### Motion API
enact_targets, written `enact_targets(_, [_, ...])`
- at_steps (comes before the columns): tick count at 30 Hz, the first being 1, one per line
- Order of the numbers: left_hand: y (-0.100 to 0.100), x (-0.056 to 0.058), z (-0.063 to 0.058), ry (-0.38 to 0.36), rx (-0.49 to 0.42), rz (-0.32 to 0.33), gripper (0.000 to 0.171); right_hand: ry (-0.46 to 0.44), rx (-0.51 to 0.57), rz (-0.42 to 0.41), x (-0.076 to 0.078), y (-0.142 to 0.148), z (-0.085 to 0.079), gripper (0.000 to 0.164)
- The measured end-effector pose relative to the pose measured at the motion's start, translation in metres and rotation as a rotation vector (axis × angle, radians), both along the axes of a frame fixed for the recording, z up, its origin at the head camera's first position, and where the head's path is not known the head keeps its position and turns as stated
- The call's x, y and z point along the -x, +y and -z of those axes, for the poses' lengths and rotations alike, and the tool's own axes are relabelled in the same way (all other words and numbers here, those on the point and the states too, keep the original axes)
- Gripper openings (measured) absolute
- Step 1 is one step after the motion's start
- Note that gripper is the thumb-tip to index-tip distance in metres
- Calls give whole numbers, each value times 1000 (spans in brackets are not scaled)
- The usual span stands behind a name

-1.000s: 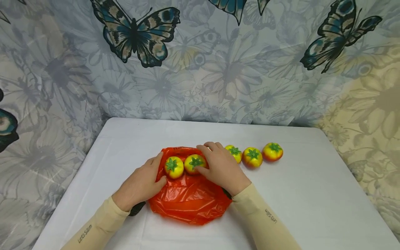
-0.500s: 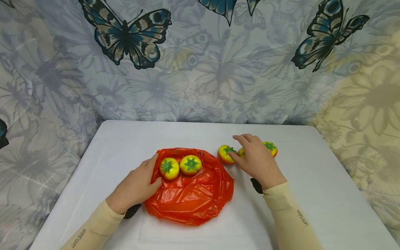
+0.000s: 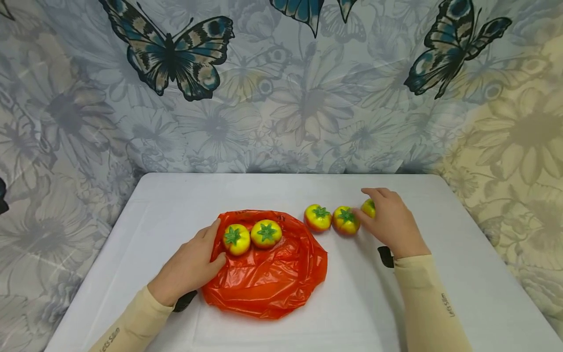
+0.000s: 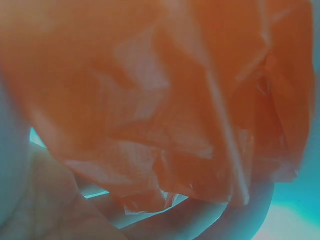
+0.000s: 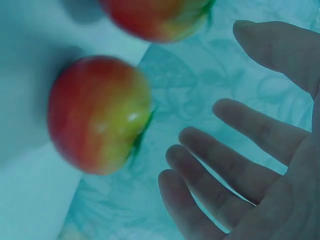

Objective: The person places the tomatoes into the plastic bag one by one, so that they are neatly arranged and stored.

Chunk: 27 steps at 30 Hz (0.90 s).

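Observation:
My left hand (image 3: 191,264) grips the left side of a red plastic bag (image 3: 264,288). In the left wrist view, its curved fingers (image 4: 185,220) lie behind the bag's crinkled plastic. Two yellow-red tomatoes with green star-shaped tops, a left one (image 3: 236,239) and a right one (image 3: 266,233), sit in the bag's mouth. My right hand (image 3: 396,222) hovers, fingers spread, over the rightmost tomato (image 3: 368,208) and partly hides it. In the right wrist view, a tomato (image 5: 100,115) is apart from the fingertips.
Two more tomatoes, one (image 3: 317,218) nearest the bag and one (image 3: 345,221) beside it, stand in the row on the white table (image 3: 475,293). Behind the table hangs a butterfly-and-flower patterned cloth (image 3: 308,132).
My right hand has left the bag's right side and moved right along the row to the last tomato. The left hand keeps its place on the bag.

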<state>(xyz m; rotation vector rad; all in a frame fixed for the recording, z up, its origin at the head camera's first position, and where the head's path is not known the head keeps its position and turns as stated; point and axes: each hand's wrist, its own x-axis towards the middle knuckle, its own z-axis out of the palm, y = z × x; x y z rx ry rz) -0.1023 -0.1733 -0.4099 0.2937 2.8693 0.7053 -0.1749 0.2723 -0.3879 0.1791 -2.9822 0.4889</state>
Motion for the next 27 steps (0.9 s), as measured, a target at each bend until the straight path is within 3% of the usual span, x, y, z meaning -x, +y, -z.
enact_targets(27, [1,0,0,10,10,-3,88,-110,24,46,14,29,22,71])
